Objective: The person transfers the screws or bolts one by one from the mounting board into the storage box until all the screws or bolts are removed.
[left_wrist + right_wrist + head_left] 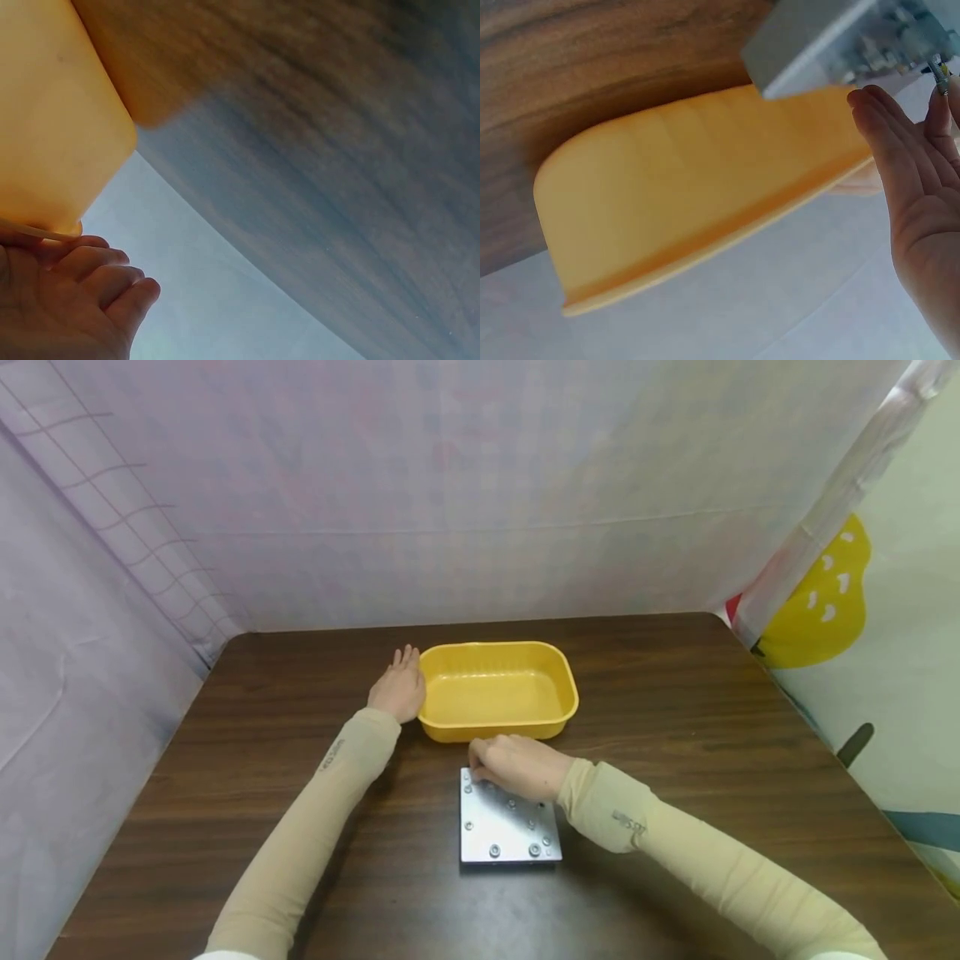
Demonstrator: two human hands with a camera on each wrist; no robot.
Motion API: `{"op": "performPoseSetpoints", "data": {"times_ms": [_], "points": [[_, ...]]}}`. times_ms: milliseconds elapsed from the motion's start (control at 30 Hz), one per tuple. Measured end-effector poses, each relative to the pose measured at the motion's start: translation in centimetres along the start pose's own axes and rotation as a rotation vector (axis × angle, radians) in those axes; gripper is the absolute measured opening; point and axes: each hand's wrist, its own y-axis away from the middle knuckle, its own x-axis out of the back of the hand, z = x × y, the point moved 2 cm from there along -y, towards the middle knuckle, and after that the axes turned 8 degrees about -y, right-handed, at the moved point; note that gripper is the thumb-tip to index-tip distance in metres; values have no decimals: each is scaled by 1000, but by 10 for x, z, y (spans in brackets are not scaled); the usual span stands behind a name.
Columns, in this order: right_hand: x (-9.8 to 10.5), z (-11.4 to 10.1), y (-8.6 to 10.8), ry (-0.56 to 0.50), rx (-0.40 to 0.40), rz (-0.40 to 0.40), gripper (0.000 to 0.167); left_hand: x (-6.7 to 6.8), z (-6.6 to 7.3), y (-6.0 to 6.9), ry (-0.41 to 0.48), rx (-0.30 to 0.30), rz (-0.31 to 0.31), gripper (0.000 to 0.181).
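With thumb and fingertips, my right hand (521,764) pinches a small metal screw (939,75) at the far left part of a square metal plate (498,827). Several bolts stand on that plate's top, and part of its far side is hidden under the hand. Just beyond the plate sits a yellow plastic basin (487,729), with nothing visible inside. My left hand (401,685) rests against the basin's left rim, its fingers extended and pointing away from me; the left wrist view shows them loosely bent beside the rim.
A dark brown wooden table (660,710) carries the basin and the plate. Pale curtains (450,527) hang behind its far edge and along the left side. At the right hangs a cloth with a yellow printed shape (821,602).
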Motion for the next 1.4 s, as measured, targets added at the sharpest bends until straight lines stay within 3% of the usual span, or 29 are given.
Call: {"op": "performPoseSetpoints", "data": {"times_ms": [367, 667, 1000, 1400], "points": [[17, -7, 7, -15, 84, 79, 8, -1, 0, 0, 10, 5, -11, 56], [38, -8, -1, 35, 172, 185, 12, -1, -2, 0, 1, 4, -33, 55], [61, 3, -13, 35, 53, 214, 15, 1, -1, 4, 0, 15, -19, 56], [85, 44, -30, 27, -70, 241, 16, 2, 3, 2, -19, 7, -16, 56]]}}
